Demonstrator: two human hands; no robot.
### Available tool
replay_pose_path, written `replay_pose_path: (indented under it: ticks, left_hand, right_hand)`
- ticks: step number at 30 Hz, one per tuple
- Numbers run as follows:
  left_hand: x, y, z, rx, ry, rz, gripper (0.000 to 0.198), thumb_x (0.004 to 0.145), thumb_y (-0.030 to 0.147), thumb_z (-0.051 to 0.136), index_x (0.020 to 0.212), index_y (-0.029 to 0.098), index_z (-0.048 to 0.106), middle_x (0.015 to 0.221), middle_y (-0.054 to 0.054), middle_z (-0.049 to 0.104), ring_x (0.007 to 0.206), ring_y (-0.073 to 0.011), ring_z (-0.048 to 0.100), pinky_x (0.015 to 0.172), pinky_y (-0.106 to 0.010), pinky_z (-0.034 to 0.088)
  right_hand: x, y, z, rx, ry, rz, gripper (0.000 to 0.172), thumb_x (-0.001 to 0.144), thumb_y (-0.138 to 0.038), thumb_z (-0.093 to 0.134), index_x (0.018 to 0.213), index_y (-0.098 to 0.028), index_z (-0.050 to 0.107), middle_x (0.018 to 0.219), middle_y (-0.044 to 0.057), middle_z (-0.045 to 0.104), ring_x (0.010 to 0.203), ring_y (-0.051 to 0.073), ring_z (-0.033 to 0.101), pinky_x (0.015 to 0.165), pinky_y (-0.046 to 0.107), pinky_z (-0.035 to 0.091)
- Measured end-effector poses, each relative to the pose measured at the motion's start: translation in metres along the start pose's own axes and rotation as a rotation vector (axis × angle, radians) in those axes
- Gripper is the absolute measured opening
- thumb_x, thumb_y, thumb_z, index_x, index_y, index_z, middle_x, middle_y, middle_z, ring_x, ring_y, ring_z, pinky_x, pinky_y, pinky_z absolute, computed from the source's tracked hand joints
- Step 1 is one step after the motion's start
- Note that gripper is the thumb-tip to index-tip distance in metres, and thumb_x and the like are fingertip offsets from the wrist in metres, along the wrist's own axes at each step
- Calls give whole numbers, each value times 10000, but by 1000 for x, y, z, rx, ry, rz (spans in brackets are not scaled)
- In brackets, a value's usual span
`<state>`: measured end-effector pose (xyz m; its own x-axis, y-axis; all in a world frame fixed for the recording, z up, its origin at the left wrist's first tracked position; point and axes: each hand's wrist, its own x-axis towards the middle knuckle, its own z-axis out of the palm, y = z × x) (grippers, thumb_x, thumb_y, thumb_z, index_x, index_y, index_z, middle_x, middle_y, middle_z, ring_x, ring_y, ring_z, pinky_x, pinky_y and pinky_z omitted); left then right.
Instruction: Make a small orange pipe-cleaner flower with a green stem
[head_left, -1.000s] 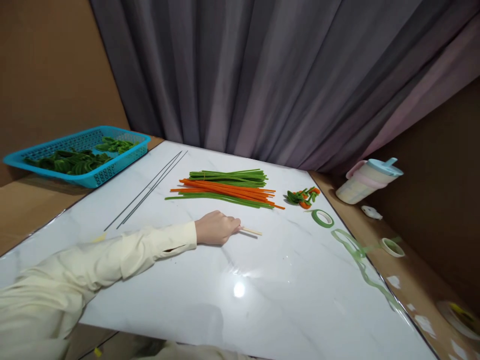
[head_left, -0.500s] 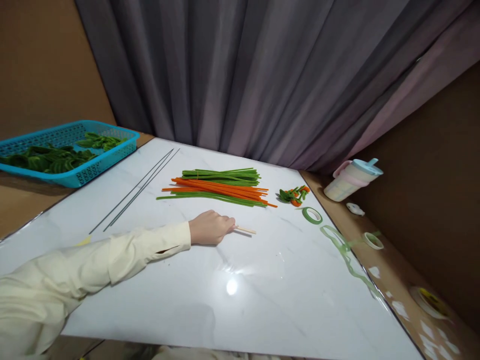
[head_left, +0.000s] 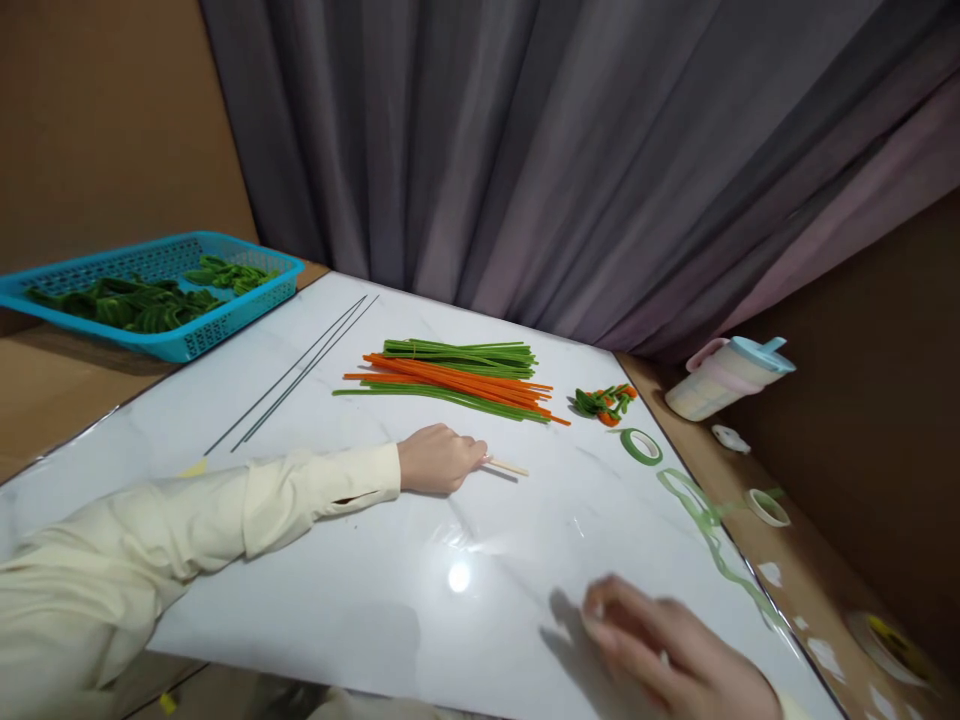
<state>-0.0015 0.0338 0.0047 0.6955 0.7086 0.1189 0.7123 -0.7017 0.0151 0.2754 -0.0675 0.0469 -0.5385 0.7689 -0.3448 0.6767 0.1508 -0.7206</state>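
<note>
My left hand rests low over the white tabletop with its fingers closed on a thin pale wooden stick. The free end of the stick points right; the rest is hidden in the fist. Just beyond lie orange pipe cleaners across green pipe cleaners. At the lower right, my right hand is slightly blurred over the table, its fingers loosely curled and apart, with nothing visible in them. It is well away from the stick.
Dark thin wires lie at the left, near a blue basket of green leaf shapes. To the right are small orange-and-green pieces, a roll of green tape, a loose green strip and a tumbler.
My right hand has come into view from the lower right. The left hand keeps its hold on the stick. The whole view has shifted slightly.
</note>
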Motion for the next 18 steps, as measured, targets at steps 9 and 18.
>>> replay_pose_path:
  ticks: [9, 18]
  left_hand:
    - [-1, -2, 3, -22, 53, -64, 223, 930, 249, 281, 878, 164, 481, 768, -40, 647, 601, -190, 603, 486, -286, 393]
    - [-3, -2, 1, -17, 66, -19, 255, 939, 248, 234, 821, 165, 444, 742, -48, 626, 608, -183, 594, 481, -279, 377]
  right_hand:
    - [139, -10, -23, 680, -196, 191, 456, 804, -626, 408, 821, -170, 431, 509, -1, 573, 294, 98, 458, 229, 180, 339]
    - [154, -2, -12, 825, -241, -58, 403, 745, -502, 595, 821, -110, 545, 497, 20, 623, 259, 79, 440, 210, 157, 311]
